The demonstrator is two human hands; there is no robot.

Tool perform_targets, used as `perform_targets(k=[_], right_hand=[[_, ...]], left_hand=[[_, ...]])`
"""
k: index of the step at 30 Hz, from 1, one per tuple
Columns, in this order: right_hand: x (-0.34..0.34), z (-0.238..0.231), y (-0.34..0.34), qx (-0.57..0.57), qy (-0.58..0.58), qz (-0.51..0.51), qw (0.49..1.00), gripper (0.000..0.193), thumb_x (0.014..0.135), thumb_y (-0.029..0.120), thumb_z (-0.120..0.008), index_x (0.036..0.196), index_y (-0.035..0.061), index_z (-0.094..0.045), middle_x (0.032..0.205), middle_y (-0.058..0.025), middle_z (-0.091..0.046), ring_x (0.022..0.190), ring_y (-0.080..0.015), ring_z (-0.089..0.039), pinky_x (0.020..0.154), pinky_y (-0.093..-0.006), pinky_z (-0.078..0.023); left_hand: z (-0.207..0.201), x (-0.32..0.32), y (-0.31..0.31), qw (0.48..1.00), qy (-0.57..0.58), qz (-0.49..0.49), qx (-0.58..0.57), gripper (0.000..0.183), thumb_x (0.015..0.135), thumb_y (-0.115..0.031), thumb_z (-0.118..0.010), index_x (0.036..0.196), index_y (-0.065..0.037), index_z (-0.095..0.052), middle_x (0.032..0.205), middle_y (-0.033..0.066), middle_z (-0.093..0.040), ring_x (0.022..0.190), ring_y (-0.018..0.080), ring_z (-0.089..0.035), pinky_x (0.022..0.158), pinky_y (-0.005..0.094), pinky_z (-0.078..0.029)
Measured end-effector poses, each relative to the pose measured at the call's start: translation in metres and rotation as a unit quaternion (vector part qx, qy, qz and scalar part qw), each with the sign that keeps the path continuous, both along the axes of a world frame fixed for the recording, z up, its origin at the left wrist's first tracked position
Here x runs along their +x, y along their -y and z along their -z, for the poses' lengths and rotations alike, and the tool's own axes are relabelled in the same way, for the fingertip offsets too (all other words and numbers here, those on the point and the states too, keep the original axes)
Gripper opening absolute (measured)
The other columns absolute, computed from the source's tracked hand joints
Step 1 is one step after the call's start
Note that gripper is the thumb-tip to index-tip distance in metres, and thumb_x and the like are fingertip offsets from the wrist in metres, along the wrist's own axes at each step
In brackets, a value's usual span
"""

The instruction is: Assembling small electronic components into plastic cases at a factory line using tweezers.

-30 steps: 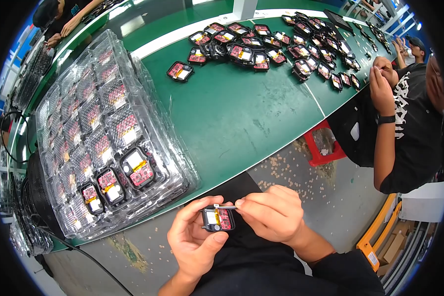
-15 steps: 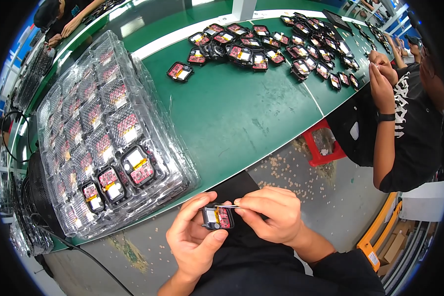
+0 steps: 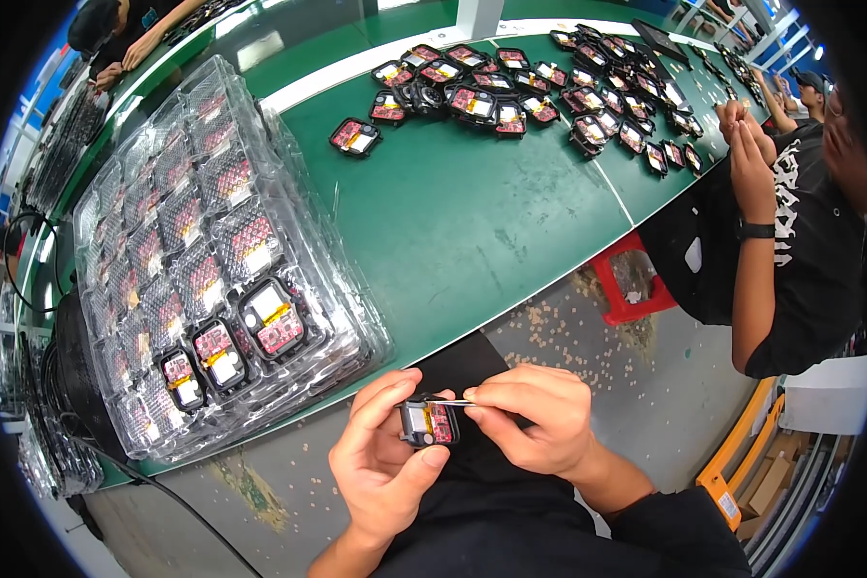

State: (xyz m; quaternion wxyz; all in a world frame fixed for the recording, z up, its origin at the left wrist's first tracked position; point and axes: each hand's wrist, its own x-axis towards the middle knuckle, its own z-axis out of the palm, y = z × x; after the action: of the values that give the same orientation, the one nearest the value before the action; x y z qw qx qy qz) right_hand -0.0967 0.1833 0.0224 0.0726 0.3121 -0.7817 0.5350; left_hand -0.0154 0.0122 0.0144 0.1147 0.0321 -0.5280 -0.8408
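My left hand (image 3: 383,464) is closed round a small black watch case (image 3: 429,421), held by its edges between thumb and fingers. Its inside faces up: a white-silver block lies beside a red circuit board, with a yellow strip between them. Pinched in my right hand (image 3: 539,419) is a pair of thin metal tweezers (image 3: 445,403), whose tips reach over the upper part of the case. Whether the tips touch anything inside is too small to tell. Both hands are in front of my lap, off the near edge of the green table (image 3: 433,260).
Stacked clear plastic trays (image 3: 342,328) stand on the left, with similar cases (image 3: 272,318) lying on top. Many more cases (image 3: 472,104) are heaped across the back. A co-worker's hands (image 3: 747,144) are at the right, near a red stool (image 3: 631,289). A black cable (image 3: 178,501) hangs lower left.
The watch case and both hands have shifted very slightly to the right in the picture. My hold on the case and the tweezers is the same.
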Motion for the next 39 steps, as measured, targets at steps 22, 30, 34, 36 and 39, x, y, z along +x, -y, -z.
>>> perform_targets(k=[22,30,34,36,39], right_hand=[[-0.005,-0.007,0.002,0.008,-0.078,-0.004,0.997,0.024,0.070,-0.001,-0.085,0.092,0.0031,-0.076,0.079,-0.0096,-0.073,0.057,-0.0239,-0.064,0.053,-0.0319,-0.049],[-0.007,0.001,0.004,-0.025,-0.028,0.028,0.999,0.022,0.076,-0.003,-0.082,0.095,-0.0013,-0.072,0.081,-0.0123,-0.073,0.059,-0.0211,-0.063,0.055,-0.0300,-0.049],[-0.008,0.001,0.009,-0.022,-0.037,0.009,0.999,0.023,0.075,-0.003,-0.083,0.095,-0.0014,-0.072,0.082,-0.0125,-0.074,0.059,-0.0208,-0.063,0.055,-0.0296,-0.050],[-0.007,0.000,0.009,-0.018,-0.037,0.010,0.999,0.023,0.074,-0.003,-0.083,0.095,-0.0014,-0.072,0.082,-0.0126,-0.074,0.059,-0.0209,-0.063,0.055,-0.0296,-0.050],[-0.007,0.001,0.007,-0.012,-0.034,0.022,0.999,0.023,0.074,-0.004,-0.083,0.095,-0.0015,-0.073,0.082,-0.0126,-0.074,0.060,-0.0210,-0.064,0.055,-0.0295,-0.050]], left_hand=[[-0.027,0.019,0.027,0.990,-0.091,-0.055,-0.092,0.060,0.079,0.009,-0.082,0.134,0.008,-0.058,0.134,0.0248,-0.053,0.122,0.0381,-0.063,0.103,0.0550,-0.057],[-0.065,0.046,0.109,0.790,-0.092,-0.385,-0.468,0.049,0.083,0.001,-0.080,0.124,-0.001,-0.052,0.130,0.0219,-0.050,0.120,0.0409,-0.062,0.101,0.0499,-0.056],[-0.073,0.033,0.132,0.712,-0.007,-0.414,-0.567,0.042,0.080,0.009,-0.077,0.117,0.001,-0.058,0.127,0.0187,-0.055,0.116,0.0338,-0.063,0.102,0.0444,-0.052],[-0.079,0.026,0.134,0.668,0.065,-0.421,-0.610,0.037,0.074,0.007,-0.083,0.106,0.001,-0.065,0.114,0.0139,-0.064,0.113,0.0300,-0.065,0.099,0.0414,-0.051],[-0.090,0.025,0.129,0.659,0.121,-0.386,-0.634,0.033,0.071,0.005,-0.086,0.098,-0.001,-0.068,0.107,0.0131,-0.065,0.110,0.0317,-0.066,0.099,0.0424,-0.051]])
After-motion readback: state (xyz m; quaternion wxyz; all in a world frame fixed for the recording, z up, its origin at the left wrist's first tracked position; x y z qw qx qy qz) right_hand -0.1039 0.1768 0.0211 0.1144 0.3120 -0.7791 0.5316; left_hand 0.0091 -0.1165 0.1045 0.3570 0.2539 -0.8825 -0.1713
